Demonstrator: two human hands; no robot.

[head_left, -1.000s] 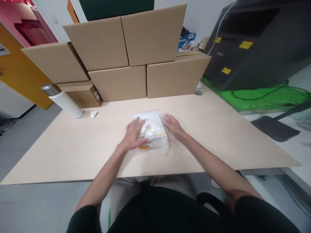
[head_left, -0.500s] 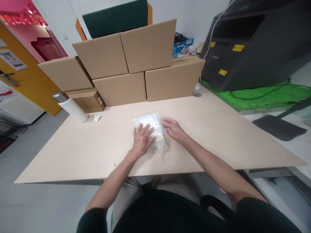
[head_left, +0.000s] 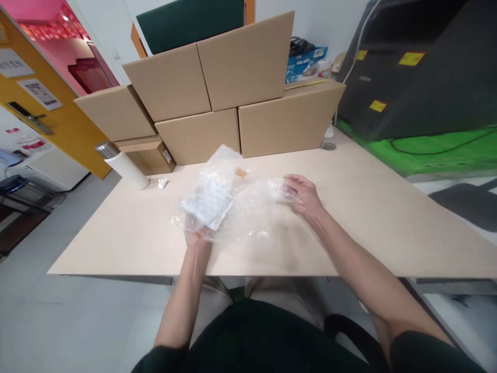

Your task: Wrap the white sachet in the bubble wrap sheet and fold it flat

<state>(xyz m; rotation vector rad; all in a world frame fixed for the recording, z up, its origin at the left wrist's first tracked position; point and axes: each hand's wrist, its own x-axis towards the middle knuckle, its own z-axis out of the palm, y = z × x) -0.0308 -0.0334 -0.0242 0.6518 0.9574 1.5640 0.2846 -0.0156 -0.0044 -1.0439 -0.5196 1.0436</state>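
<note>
A flat whitish packet lies tilted in loose clear plastic wrap. My left hand is under its near edge and holds it up, the fingers mostly hidden by packet and plastic. Out to the right, my right hand is closed on one end of the clear plastic wrap, fingers pinched. The wrap spreads between both hands above the table. A small orange-brown patch shows at the far side of the plastic; I cannot make out what it is.
Cardboard boxes are stacked along the back of the table. A white bottle with a metal lid and a crumpled white scrap are at the left. A large dark machine stands on a green surface at the right.
The packet has been lifted and moved left, with my left hand now under it instead of on top. My right hand has drawn the plastic wrap out to the right.
</note>
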